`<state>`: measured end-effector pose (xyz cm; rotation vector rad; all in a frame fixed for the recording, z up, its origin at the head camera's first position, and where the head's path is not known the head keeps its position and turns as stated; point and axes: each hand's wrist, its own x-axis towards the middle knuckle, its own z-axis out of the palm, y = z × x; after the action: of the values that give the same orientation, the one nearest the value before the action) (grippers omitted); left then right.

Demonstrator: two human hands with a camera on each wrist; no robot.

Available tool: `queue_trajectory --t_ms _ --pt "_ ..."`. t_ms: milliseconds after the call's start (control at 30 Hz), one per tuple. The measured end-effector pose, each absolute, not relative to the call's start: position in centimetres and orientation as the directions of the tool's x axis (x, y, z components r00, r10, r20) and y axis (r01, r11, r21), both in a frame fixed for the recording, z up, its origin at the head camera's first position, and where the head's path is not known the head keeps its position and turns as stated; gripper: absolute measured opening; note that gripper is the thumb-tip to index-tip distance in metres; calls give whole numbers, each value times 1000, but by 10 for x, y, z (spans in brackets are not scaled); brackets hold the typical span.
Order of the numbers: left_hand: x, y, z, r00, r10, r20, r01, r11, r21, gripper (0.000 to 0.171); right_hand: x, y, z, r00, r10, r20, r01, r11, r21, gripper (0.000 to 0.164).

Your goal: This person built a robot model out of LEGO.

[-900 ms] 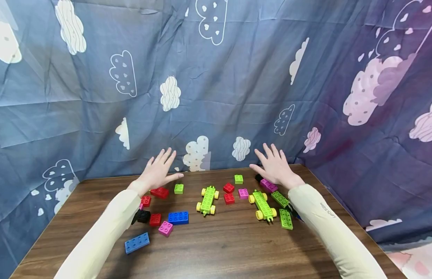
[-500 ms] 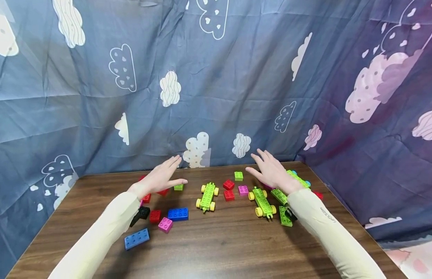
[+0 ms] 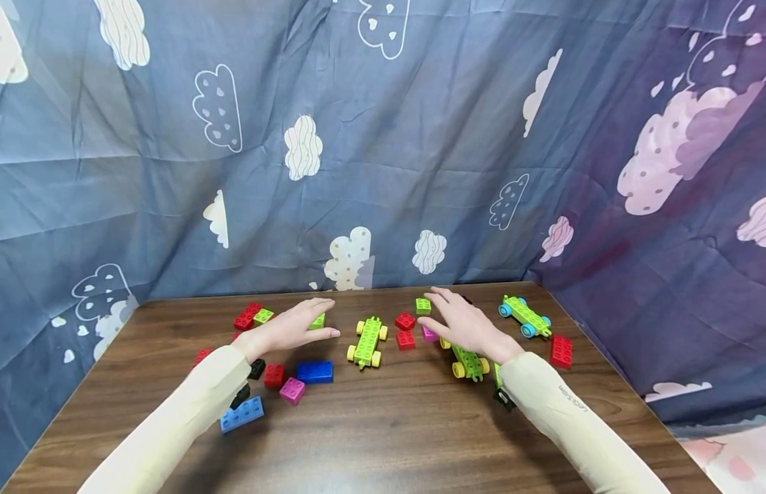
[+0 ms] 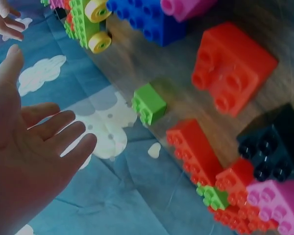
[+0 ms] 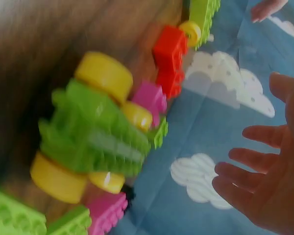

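On a wood-grain counter (image 3: 389, 432), a light blue brick (image 3: 242, 414) is lying toward the left, with a pink brick (image 3: 292, 390) and a dark blue brick (image 3: 315, 372) sitting farther right. You are stretching your left hand (image 3: 290, 328) above the scattered pieces, its grip released, its fingers extending toward the center; a lime brick (image 3: 319, 321) is showing between your fingers and thumb in the head view. Between your two hands, a yellow-wheeled base (image 3: 367, 342) is standing on the counter, with two red bricks (image 3: 405, 339) lying to its right. You are hovering your right hand (image 3: 468, 328), its grip likewise released, over a second yellow-wheeled base (image 3: 468, 362), hiding part of it. At far right, a blue-wheeled base (image 3: 526, 316) is resting just beyond a long red brick (image 3: 561, 351).
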<state>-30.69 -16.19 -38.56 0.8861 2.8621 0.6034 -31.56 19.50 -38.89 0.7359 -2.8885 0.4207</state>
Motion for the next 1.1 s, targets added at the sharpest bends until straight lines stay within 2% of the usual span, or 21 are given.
queue_trajectory --t_ms 233,500,700,800,1100 --pt "-306 -152 -396 -810 586 15 540 736 409 61 -300 175 -400 -844 -505 181 -537 806 -250 60" --pt "-307 -137 -405 -754 656 12 607 691 393 45 -286 151 -413 -799 -574 180 -602 756 -259 55" --pt "-307 -131 -410 -696 717 31 685 651 328 34 -276 137 -419 -744 -650 157 -661 679 -320 48" --pt "-308 -129 -412 -668 743 43 718 627 302 30 -273 131 -421 -737 -663 133 -663 671 -333 47" --pt "-307 -123 -417 -659 751 47 739 634 226 23 -273 122 -431 -714 -693 97 -686 665 -294 42"
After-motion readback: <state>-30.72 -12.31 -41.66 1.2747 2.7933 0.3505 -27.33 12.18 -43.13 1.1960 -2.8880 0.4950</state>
